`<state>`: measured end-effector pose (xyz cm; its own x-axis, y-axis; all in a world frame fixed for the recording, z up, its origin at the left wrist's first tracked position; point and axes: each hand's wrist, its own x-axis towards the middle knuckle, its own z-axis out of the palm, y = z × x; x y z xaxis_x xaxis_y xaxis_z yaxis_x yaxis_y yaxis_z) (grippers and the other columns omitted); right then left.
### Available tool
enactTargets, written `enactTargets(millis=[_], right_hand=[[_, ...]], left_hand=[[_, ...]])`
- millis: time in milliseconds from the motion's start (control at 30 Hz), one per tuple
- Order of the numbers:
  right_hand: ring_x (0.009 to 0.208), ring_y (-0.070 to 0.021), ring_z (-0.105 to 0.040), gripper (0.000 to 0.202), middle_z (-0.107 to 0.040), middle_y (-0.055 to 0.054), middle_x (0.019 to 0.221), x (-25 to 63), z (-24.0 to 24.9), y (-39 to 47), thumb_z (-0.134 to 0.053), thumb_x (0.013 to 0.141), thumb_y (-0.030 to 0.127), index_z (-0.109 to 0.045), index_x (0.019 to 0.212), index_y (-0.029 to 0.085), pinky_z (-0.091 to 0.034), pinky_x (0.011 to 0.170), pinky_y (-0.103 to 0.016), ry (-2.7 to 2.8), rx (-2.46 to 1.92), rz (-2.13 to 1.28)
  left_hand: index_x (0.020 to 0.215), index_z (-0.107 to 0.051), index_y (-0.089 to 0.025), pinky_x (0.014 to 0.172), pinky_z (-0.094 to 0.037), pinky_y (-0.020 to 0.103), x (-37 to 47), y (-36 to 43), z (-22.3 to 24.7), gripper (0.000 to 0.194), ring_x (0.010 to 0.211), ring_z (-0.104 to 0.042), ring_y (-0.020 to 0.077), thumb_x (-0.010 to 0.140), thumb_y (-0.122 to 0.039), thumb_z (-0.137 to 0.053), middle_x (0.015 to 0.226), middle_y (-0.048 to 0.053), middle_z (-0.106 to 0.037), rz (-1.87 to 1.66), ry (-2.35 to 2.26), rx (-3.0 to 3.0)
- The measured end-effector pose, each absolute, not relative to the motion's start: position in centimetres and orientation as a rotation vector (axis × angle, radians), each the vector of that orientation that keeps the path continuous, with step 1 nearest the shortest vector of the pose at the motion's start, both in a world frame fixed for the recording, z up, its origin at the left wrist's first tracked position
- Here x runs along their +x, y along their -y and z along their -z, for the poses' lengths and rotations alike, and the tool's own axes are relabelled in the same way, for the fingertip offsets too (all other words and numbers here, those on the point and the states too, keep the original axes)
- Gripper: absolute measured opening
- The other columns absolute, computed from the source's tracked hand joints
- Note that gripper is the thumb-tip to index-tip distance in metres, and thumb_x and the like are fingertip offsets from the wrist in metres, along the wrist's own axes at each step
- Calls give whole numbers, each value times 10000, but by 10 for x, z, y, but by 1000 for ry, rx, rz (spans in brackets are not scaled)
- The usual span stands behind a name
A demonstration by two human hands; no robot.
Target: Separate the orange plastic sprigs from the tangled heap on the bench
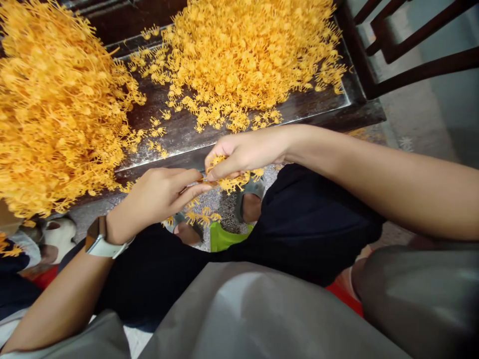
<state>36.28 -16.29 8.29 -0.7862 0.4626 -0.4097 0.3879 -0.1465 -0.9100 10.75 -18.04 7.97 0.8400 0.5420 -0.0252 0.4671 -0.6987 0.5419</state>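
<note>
My right hand [250, 152] is closed around a bunch of small yellow-orange plastic spider-shaped pieces [234, 183], which stick out below its fingers. My left hand [160, 192], wearing a watch at the wrist, meets it from the left with thumb and fingers pinched together. The left fingertips are on the edge of the same bunch, at a thin orange part [209, 183]. Exactly what they grip is partly hidden. More spider-shaped pieces [204, 217] show just below the left fingers; whether they hang or lie on the floor I cannot tell.
A dark wooden bench [179, 142] stands in front, bearing a big heap of spider-shaped pieces [239, 55] and another heap [56, 109] at left. Slatted dark wood [426, 70] rises at right. Below are a green plastic object [224, 238] and my sandalled feet. Another person's shoe [58, 239] is at left.
</note>
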Motion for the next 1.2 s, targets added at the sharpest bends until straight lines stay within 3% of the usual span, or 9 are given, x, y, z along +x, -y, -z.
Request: enactTargets(millis=[133,300,400,533,833,967,1100,1200], right_hand=[[600,-99,-457,347,-513,26,644,366,-82,162,-750,954,379,-630,694,185,-405,567,-250,2031,-1045,-2066],[580,-97,-421,367,-460,34,620,367,-83,161,-793,922,388,-607,672,195,-379,526,-244,2080,-1096,-1948],[575,-95,-417,394,-467,31,627,366,-85,162,-784,942,439,-601,687,200,-363,515,-243,2048,-1080,-1991],[566,-84,-362,444,-414,53,621,362,-83,165,-778,950,495,-558,701,200,-313,522,-251,1962,-1055,-1995],[551,-74,-343,327,-426,66,573,365,-90,170,-792,869,271,-568,648,184,-246,526,-283,2037,-1129,-1801],[548,-70,-363,310,-443,61,567,369,-95,172,-797,845,255,-582,635,180,-257,520,-281,2079,-1106,-1799],[538,-57,-378,317,-450,69,565,369,-98,173,-781,857,231,-566,632,171,-283,510,-248,2103,-1051,-1872],[533,-29,-381,290,-449,92,568,384,-99,168,-768,819,126,-548,632,153,-279,500,-201,2142,-983,-1896]], left_hand=[[1000,-760,-208,565,-364,283,104,178,-77,360,527,-541,154,1066,-529,-612,643,5,-618,-145,-750,2493],[998,-765,-228,565,-359,282,102,178,-74,227,556,-568,160,1055,-389,-616,674,10,-653,-108,-816,2489],[888,-734,-224,545,-337,277,103,177,-77,219,519,-529,142,1041,-338,-627,622,-8,-604,-111,-812,2445],[759,-662,-205,492,-275,281,104,176,-82,338,437,-400,111,1031,-406,-670,532,-36,-492,-150,-825,2380],[620,-475,-206,487,-221,321,107,181,-88,479,409,-331,102,1051,-348,-625,487,-43,-401,-233,-727,2393],[645,-483,-204,505,-247,317,108,182,-92,435,443,-402,107,1050,-298,-609,528,-30,-471,-190,-655,2341],[625,-440,-203,499,-227,326,112,185,-94,462,415,-324,96,1038,-263,-638,498,-49,-395,-216,-583,2338],[654,-459,-201,517,-258,319,106,183,-94,418,440,-360,95,1047,-235,-595,532,-47,-415,-167,-572,2365]])
